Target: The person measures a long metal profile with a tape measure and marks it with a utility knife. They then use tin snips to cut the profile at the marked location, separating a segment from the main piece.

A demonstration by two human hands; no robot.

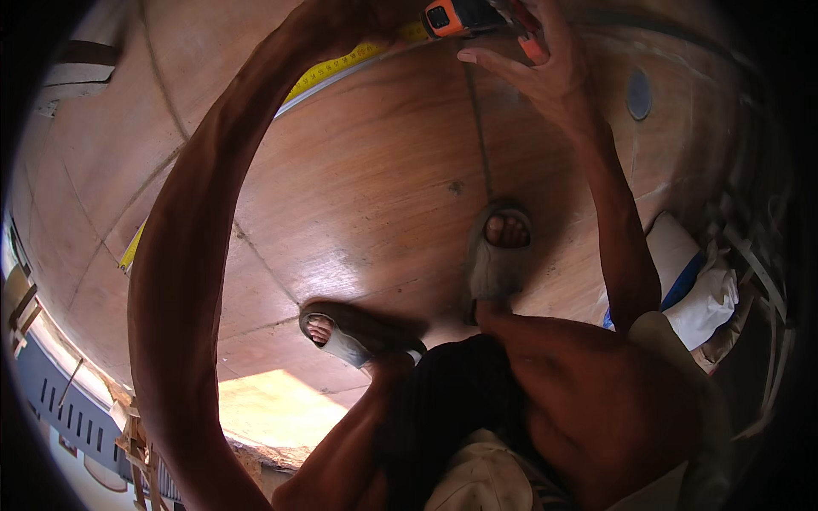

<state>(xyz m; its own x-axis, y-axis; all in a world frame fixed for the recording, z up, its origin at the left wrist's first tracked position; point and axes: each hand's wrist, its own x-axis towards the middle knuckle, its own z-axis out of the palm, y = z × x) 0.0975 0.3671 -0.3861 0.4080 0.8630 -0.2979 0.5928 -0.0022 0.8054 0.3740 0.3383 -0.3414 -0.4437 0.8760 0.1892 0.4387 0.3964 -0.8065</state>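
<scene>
My left hand (pixel 354 24) is at the top, dark in shadow and bent over the yellow tape blade (pixel 332 70); its fingers cannot be made out. The blade lies along a thin, pale straight strip (pixel 328 83). Past my left forearm, the tape's far end shows again on the floor at left. An orange and black tape measure case (pixel 460 17) is between my hands. My right hand (pixel 558 72) is just right of it, thumb stretched toward the case. A red-handled tool (pixel 532 44) sits in that hand, its upper part blurred and partly cut off.
I am crouching, with sandalled feet on a reddish tiled floor (pixel 366 170). A grey oval disc (pixel 639 94) lies at right. White and blue sacks (pixel 703 298) are heaped beside my right arm, near pale strips. Grey slatted panels (pixel 68 409) stand at lower left, near a sunlit patch.
</scene>
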